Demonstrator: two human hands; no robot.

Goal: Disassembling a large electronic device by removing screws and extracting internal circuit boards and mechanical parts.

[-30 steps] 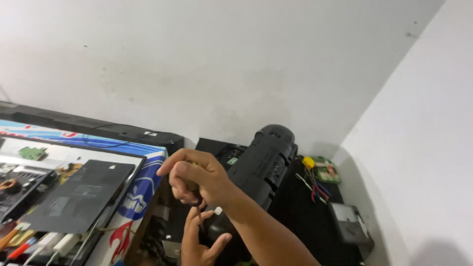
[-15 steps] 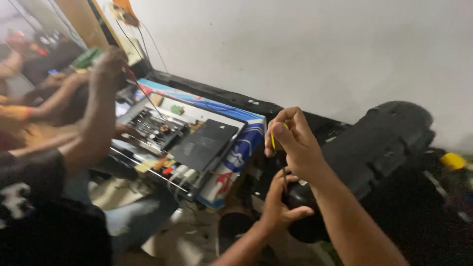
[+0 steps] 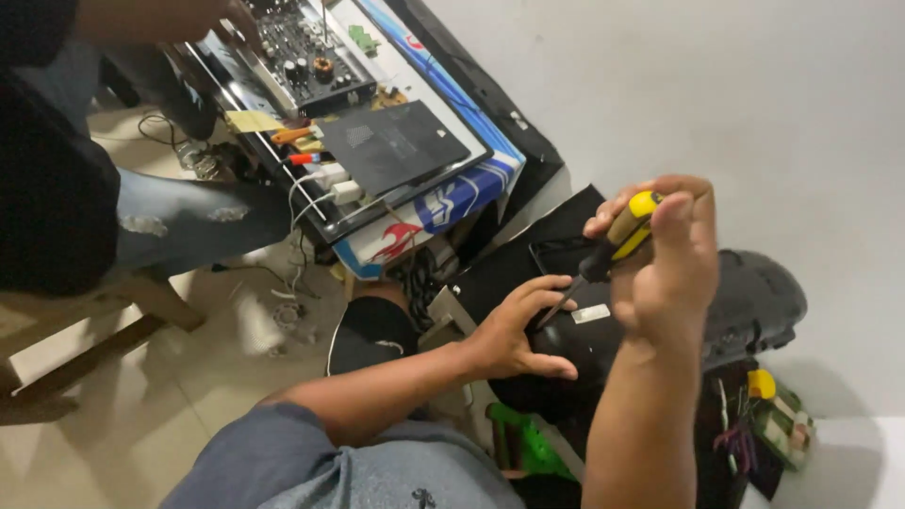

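My right hand (image 3: 665,269) grips a screwdriver (image 3: 615,238) with a yellow and black handle, its shaft angled down to the left onto a black portable speaker (image 3: 745,306). My left hand (image 3: 517,330) rests on the speaker's near end, fingers spread beside the screwdriver tip. The tip itself is partly hidden by my left fingers. The speaker lies on its side over a flat black panel (image 3: 556,250).
To the upper left, another person in ripped jeans (image 3: 189,212) sits at an opened electronic board (image 3: 311,61) with a dark plate (image 3: 391,146). Loose cables (image 3: 283,302) lie on the tiled floor. A green object (image 3: 528,443) and small wired parts (image 3: 768,424) sit near the speaker.
The view has swung down and left, showing more floor and my arms. My right hand still holds the screwdriver against the speaker; my left hand has settled on the speaker's end.
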